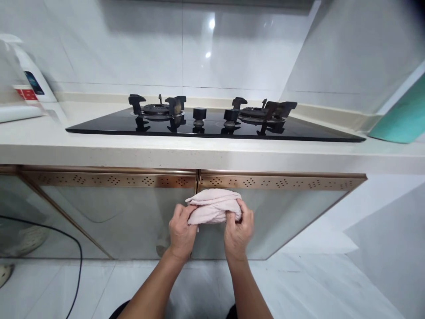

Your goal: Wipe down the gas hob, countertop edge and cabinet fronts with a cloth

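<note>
As forearms point(247, 285) angle inward, hands point(182, 231) apart, gripping folded pink cloth point(214, 207)

White, smooth-faced counter point(212, 155) — at centre, a flat, glossy black two-burner hob point(212, 129); at left, a white, dark-labelled bottle point(37, 79) — at right, a smooth teal object point(403, 116).

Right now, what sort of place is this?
A kitchen, most likely. A black two-burner cooktop with control knobs sits on a pale countertop, with cabinet doors below it. Can't tell whether it's a home.
</note>
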`<state>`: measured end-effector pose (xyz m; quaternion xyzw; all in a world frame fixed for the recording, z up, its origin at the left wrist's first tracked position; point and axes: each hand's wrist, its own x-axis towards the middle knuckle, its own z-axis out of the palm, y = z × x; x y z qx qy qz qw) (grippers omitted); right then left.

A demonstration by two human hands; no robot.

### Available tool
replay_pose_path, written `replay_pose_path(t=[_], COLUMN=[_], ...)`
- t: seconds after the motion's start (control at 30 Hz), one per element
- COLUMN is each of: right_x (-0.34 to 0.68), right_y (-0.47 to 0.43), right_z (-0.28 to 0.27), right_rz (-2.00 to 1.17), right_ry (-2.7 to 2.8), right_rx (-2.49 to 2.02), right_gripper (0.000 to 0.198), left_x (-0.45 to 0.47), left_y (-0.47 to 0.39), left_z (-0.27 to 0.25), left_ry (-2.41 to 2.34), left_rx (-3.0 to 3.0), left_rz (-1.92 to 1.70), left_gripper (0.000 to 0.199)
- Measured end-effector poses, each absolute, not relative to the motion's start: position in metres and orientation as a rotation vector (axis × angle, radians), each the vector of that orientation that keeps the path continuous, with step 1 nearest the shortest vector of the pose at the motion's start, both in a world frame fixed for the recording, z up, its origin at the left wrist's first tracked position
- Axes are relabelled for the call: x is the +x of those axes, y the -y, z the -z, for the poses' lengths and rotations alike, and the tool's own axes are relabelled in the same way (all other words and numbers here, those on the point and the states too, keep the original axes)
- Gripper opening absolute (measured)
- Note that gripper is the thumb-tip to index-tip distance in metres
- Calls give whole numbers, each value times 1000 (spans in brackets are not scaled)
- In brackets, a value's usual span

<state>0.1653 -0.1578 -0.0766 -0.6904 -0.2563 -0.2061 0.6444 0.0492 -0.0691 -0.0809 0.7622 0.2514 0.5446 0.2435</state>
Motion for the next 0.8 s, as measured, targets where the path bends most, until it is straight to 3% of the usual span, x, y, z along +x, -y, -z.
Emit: replay_pose_path(t=[0.17,0.33,0.67,0.8], right_x=[132,119,173,222], right_y=[146,137,113,138], right_z=[77,74,107,117], right_rz=[414,583,760,761], right_ry=[412,815,969,782], right_rx=[-1455,-1533,-1633,-1671], right_gripper=[52,68,40,49], left_x=[63,61,61,70], left_y=[87,79,74,87], left_z=[87,82,69,71], left_ry=[-643,-500,-510,-465], left_rx=[1734,1609,1111,1173], left_rz=[-1152,-956,-749,-704], left_gripper=[30,38,42,50])
